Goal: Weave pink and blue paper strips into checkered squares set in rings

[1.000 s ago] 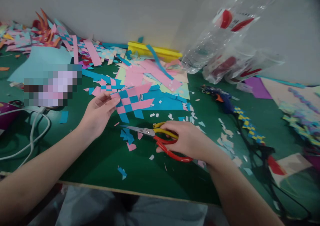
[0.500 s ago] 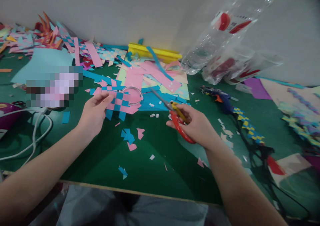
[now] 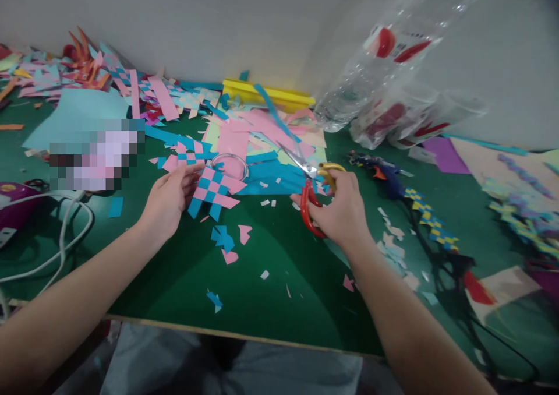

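Observation:
My left hand (image 3: 165, 201) is closed on the left edge of a woven paper piece (image 3: 213, 186), checkered in pink and blue, with loose strip ends sticking out. Its fingertips are partly hidden behind the paper. My right hand (image 3: 347, 211) grips scissors (image 3: 307, 166) with one red and one yellow handle. The handles are spread, and the blades point up and left, apart from the woven piece. A clear ring-shaped roll (image 3: 230, 166) lies just behind the woven paper. Blue and pink paper scraps (image 3: 222, 237) lie on the green table (image 3: 271, 302) between my forearms.
Pink sheets (image 3: 279, 130) and a yellow folded strip (image 3: 268, 95) lie at the back. Plastic bottles (image 3: 379, 63) and cups (image 3: 437, 121) lean at the back right. A glue gun (image 3: 395, 182) lies right. White cable (image 3: 63, 226) and cut paper (image 3: 48, 71) occupy the left.
The scissors have turned in my right hand, their handles spreading apart, and moved slightly up. The woven paper has tilted and shifted a little, with my left fingers now farther behind its edge.

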The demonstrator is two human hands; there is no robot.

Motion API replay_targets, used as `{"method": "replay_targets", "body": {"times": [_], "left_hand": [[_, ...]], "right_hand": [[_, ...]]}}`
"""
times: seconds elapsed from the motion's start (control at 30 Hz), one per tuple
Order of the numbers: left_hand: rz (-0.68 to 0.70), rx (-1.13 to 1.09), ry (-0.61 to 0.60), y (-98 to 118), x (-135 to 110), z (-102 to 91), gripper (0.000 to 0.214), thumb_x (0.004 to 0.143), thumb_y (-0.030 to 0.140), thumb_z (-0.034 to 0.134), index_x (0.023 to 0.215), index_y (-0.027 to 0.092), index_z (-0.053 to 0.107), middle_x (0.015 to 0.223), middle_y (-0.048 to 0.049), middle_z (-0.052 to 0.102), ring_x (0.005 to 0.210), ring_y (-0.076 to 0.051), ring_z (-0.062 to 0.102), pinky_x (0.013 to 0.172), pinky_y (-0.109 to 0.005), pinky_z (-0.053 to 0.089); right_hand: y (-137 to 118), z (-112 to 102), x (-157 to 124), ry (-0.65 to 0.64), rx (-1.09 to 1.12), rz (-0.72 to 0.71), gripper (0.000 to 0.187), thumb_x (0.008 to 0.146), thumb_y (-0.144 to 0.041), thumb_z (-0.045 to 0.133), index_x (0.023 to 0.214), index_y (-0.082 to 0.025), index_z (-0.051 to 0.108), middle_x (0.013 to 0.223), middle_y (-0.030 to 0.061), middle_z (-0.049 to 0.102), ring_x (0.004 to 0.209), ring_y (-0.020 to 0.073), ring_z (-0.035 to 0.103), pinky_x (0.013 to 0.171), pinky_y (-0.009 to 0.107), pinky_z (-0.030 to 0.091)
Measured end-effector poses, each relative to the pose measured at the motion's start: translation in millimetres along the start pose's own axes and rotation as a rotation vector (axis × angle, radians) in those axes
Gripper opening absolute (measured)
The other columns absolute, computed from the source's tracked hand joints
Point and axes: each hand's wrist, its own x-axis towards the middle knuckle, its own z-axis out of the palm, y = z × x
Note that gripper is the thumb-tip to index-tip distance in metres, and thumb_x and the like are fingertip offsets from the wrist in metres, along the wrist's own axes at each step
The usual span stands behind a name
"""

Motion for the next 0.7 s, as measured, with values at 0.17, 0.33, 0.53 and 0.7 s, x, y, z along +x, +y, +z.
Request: {"method": "replay_targets", "body": {"times": [0.17,0.33,0.53,0.7], "left_hand": [[0.043,0.074,-0.023,-1.3,-1.9,-1.3,0.019,0.08,0.029,0.066,0.095,0.018,0.071,0.092,-0.0066,0.071,0.078,-0.017,0.065,0.063,-0.024,0.053],[0.127,0.147,-0.08,-6.0,1.0,-7.0,0.028,0.069,0.027,0.077,0.095,0.021,0.072,0.096,-0.0036,0.07,0.084,-0.015,0.064,0.071,-0.023,0.052],[0.137,0.187,-0.066,-8.5,3.5,-8.6,0.023,0.07,0.021,0.076,0.093,0.02,0.073,0.091,-0.0036,0.071,0.085,-0.014,0.064,0.079,-0.024,0.05],[0.14,0.204,-0.096,-11.0,4.9,-10.0,0.022,0.07,0.024,0.076,0.092,0.021,0.073,0.093,-0.0036,0.071,0.087,-0.015,0.064,0.081,-0.027,0.05]], "right_hand": [[0.3,4.7,-0.9,0.017,-0.029,-0.025,0.057,0.071,-0.056,0.063,0.109,-0.017,0.046,0.102,0.0116,0.051,0.097,0.0282,0.052,0.078,0.043,0.048],[3.9,5.8,-1.2,-0.001,-0.029,-0.005,0.055,0.071,-0.054,0.063,0.109,-0.017,0.047,0.104,0.0122,0.051,0.095,0.0281,0.053,0.079,0.045,0.046],[9.5,7.4,-0.7,-0.005,-0.068,0.006,0.057,0.07,-0.052,0.064,0.114,-0.018,0.046,0.109,0.013,0.05,0.097,0.0294,0.052,0.083,0.049,0.043],[15.9,8.9,2.4,0.018,-0.086,0.008,0.06,0.069,-0.053,0.066,0.114,-0.018,0.046,0.112,0.0145,0.051,0.106,0.0325,0.049,0.087,0.05,0.041]]}}
